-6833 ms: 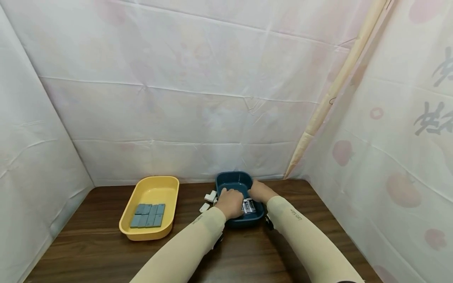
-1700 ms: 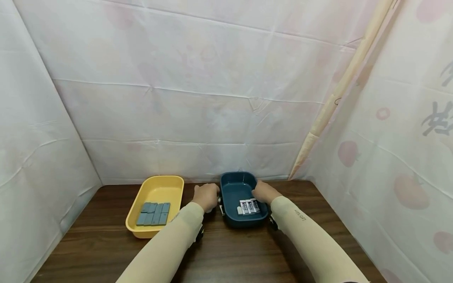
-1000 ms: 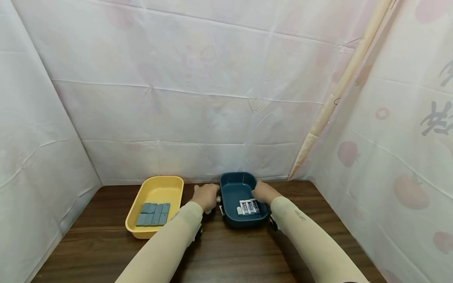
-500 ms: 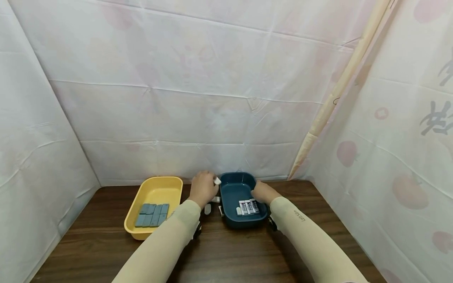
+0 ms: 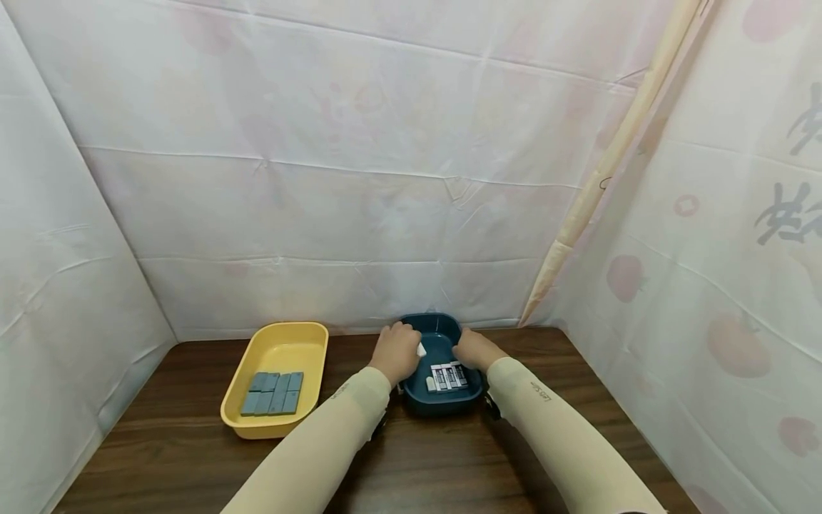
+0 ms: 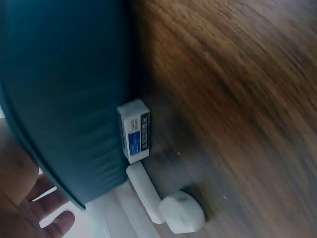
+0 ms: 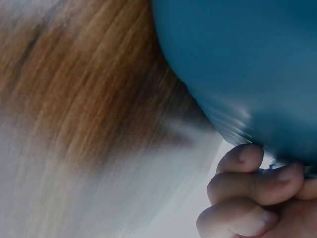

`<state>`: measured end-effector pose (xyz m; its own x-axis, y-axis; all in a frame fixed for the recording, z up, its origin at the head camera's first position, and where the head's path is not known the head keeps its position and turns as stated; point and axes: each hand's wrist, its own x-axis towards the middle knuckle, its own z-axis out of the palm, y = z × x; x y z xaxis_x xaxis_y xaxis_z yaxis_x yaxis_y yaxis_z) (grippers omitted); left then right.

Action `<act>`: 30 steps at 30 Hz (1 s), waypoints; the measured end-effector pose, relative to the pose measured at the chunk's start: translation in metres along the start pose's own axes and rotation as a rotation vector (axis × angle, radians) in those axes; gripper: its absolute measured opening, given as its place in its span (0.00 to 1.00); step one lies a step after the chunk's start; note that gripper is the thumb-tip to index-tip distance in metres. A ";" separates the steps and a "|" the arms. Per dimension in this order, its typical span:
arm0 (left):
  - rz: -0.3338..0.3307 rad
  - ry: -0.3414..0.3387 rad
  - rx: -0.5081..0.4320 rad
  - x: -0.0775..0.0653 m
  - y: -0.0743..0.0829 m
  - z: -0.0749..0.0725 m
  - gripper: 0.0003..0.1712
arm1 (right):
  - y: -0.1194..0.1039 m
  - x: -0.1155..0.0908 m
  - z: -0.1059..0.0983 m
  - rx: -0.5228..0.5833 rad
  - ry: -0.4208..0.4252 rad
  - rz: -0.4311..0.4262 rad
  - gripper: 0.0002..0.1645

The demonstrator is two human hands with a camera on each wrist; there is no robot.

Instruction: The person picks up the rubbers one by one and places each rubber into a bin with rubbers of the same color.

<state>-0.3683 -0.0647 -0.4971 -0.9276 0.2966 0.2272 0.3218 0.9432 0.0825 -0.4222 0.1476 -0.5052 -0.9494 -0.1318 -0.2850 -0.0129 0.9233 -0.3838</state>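
My left hand (image 5: 395,351) is over the left rim of the dark blue basin (image 5: 434,408) and pinches a white eraser (image 5: 421,350) at its fingertips. In the left wrist view that hand's fingers (image 6: 52,203) show past the rim, the eraser hidden. My right hand (image 5: 477,350) holds the basin's right rim, its fingers (image 7: 242,186) curled against the outer wall. Inside the basin, near its front, several white erasers (image 5: 447,376) with printed sleeves lie side by side. Outside its left wall lie a sleeved eraser (image 6: 134,130) and bare white ones (image 6: 182,212).
A yellow basin (image 5: 315,357) stands at the left of the brown wooden table (image 5: 173,457), with several grey-green blocks (image 5: 272,393) in rows inside. White printed cloth (image 5: 321,178) hangs behind and on both sides. A covered pole (image 5: 578,228) leans at the right back.
My left hand picked up a white eraser from beside the blue basin, lifted it and moved right over the rim. Before that, it was inside the basin. My right hand stays at the right rim.
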 end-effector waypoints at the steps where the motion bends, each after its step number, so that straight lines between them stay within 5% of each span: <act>1: 0.004 -0.020 0.014 0.002 0.002 0.001 0.09 | 0.000 0.000 0.000 -0.005 0.001 0.001 0.43; 16: 0.054 -0.156 0.184 0.009 0.015 0.006 0.10 | -0.002 0.006 0.004 -0.032 0.010 -0.004 0.42; 24: 0.063 -0.287 0.061 0.000 0.026 -0.008 0.09 | -0.001 0.004 0.003 -0.036 0.012 0.002 0.42; 30: 0.068 -0.326 0.040 -0.004 0.032 -0.007 0.09 | 0.000 0.004 0.003 -0.022 0.016 0.003 0.43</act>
<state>-0.3527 -0.0365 -0.4891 -0.9181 0.3856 -0.0917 0.3837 0.9227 0.0378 -0.4250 0.1464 -0.5089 -0.9544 -0.1230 -0.2722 -0.0165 0.9316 -0.3632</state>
